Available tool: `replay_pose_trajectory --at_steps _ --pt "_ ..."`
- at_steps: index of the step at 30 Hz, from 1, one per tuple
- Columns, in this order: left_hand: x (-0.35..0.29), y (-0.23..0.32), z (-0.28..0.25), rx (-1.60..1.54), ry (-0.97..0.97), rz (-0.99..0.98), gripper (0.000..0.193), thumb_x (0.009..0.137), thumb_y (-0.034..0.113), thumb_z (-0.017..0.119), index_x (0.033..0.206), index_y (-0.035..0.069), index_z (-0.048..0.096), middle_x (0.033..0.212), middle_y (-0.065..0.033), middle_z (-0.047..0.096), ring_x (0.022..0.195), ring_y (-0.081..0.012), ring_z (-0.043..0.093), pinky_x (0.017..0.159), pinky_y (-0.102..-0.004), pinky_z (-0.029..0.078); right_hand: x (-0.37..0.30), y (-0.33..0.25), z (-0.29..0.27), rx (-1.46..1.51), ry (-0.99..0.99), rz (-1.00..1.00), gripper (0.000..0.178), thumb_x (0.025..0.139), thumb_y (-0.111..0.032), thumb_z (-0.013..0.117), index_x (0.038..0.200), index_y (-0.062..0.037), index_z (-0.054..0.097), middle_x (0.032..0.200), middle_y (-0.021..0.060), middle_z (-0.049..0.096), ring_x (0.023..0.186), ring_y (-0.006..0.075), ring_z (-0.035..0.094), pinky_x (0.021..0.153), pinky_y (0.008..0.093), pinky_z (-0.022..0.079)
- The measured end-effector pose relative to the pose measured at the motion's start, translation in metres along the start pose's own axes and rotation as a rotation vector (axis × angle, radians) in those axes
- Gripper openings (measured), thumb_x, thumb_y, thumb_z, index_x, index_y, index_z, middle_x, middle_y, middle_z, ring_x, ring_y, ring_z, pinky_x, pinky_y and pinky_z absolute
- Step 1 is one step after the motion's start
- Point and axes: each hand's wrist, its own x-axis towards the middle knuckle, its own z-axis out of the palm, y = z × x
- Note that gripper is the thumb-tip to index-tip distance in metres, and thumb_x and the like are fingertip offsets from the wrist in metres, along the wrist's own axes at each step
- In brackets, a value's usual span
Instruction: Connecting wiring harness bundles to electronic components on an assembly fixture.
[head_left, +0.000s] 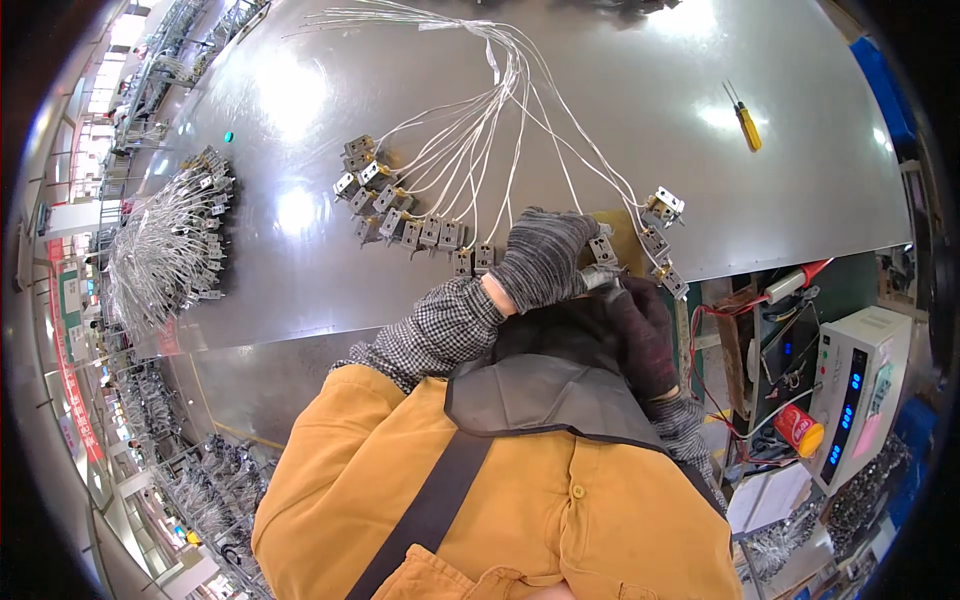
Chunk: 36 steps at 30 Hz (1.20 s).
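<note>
Across the grey metal surface [810,190], a fan of white wires [492,125] runs from the far side to small metal blocks near the edge. One row of blocks [430,232] lies to the left of the hands, a smaller cluster [655,243] to the right. The step in hand looks like close handling of a single block between the two; the next move probably calls for keeping that piece steady and its wire slack.

The left hand [547,258], in a grey striped glove, reaches in from the near left, palm down, fingers curled rightward. The right hand [646,338], in a dark glove, points away from the body at the near edge, fingertips hidden. The handled block [602,249] sits just beside the left fingers; whether either grip is clamped on it, I cannot tell.
</note>
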Motion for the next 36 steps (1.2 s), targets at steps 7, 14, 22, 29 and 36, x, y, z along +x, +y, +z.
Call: replay_pose_trajectory --at_steps 7,14,22,29,36 --pt "-0.001 -0.001 0.005 -0.038 -0.036 -0.035 0.058 0.075 0.045 0.094 0.114 0.007 0.076 0.094 -0.0131 0.077 0.088 -0.0325 0.077 0.084 -0.0428 0.058 0.000 -0.012 -0.005 0.441 -0.046 0.430 0.040 0.100 -0.025 0.073 0.130 0.0002 0.063 0.117 0.0187 0.067 0.106 0.0321 0.065 0.097 0.0430 0.052" --pt "0.000 0.004 0.006 -0.450 -0.103 -0.227 0.061 0.080 0.032 0.093 0.129 0.003 0.069 0.114 -0.0180 0.075 0.104 -0.0329 0.075 0.092 -0.0442 0.059 0.004 -0.001 -0.008 -0.365 -0.019 -0.261 0.043 0.100 -0.023 0.073 0.133 0.0017 0.060 0.117 0.0206 0.069 0.106 0.0352 0.072 0.089 0.0426 0.058" --pt "-0.036 -0.029 -0.070 0.029 -0.212 0.143 0.108 0.073 0.058 0.091 0.159 0.008 0.048 0.145 -0.0201 0.060 0.129 -0.0375 0.062 0.122 -0.0483 0.036 0.001 -0.005 -0.021 0.800 -0.177 0.330 0.041 0.115 -0.033 0.050 0.127 0.0046 0.062 0.114 0.0156 0.073 0.106 0.0264 0.074 0.086 0.0400 0.061" --pt "-0.060 -0.056 -0.061 0.118 -0.317 0.187 0.067 0.077 0.037 0.093 0.135 0.015 0.067 0.092 -0.0049 0.073 0.086 -0.0297 0.071 0.079 -0.0462 0.054 0.033 -0.016 -0.022 -0.178 -0.225 -0.162 0.037 0.115 -0.029 0.051 0.132 0.0008 0.064 0.114 0.0134 0.074 0.099 0.0169 0.072 0.083 0.0303 0.060" --pt "-0.010 -0.013 -0.006 0.019 0.007 0.065 0.064 0.071 0.042 0.095 0.123 0.012 0.073 0.094 -0.0082 0.075 0.088 -0.0308 0.073 0.084 -0.0455 0.053 0.065 -0.042 -0.026 -0.218 0.008 -0.303 0.026 0.114 -0.020 0.054 0.124 -0.0014 0.067 0.110 0.0127 0.074 0.099 0.0210 0.074 0.088 0.0355 0.059"
